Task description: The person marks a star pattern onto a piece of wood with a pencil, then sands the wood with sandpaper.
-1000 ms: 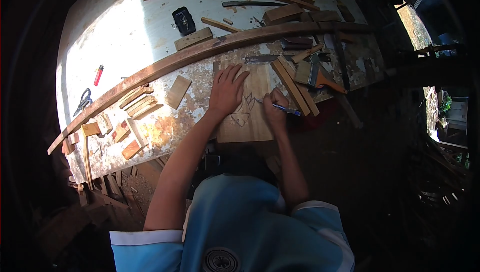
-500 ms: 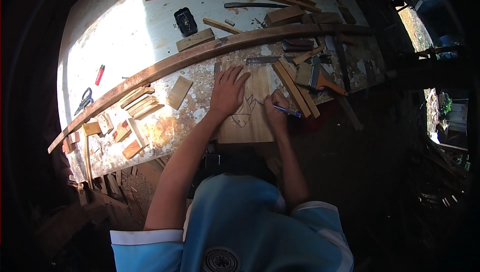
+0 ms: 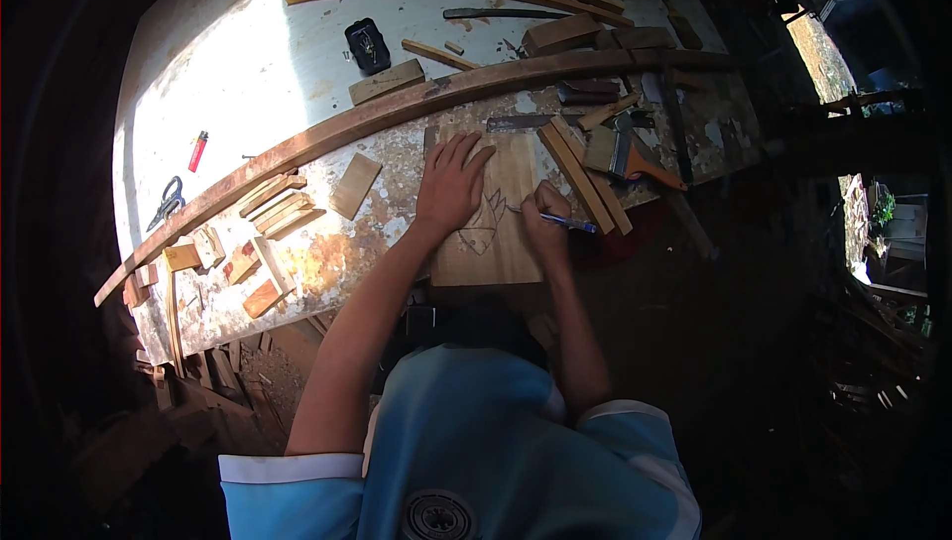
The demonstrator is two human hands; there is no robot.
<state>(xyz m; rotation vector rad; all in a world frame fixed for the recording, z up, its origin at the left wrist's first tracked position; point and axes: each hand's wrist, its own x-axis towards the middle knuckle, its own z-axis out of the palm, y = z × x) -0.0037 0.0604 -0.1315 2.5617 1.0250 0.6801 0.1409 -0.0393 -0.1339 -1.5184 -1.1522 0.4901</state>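
Wooden board (image 3: 511, 252) | left fingers (image 3: 481, 157) extended on it | right fingers (image 3: 530, 211) gripping pen (image 3: 575, 224)

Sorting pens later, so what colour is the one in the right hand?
The pen looks blue, best seen in the head view.

On the desk (image 3: 213, 74), a long beam (image 3: 347, 125) runs from near left to far right. Behind it lie scissors (image 3: 171, 205), a lighter (image 3: 198, 151) and, further right, a tray (image 3: 367, 47). Before it, a board (image 3: 511, 247) lies between blocks (image 3: 281, 207) on the left and paired strips (image 3: 585, 178) on the right.
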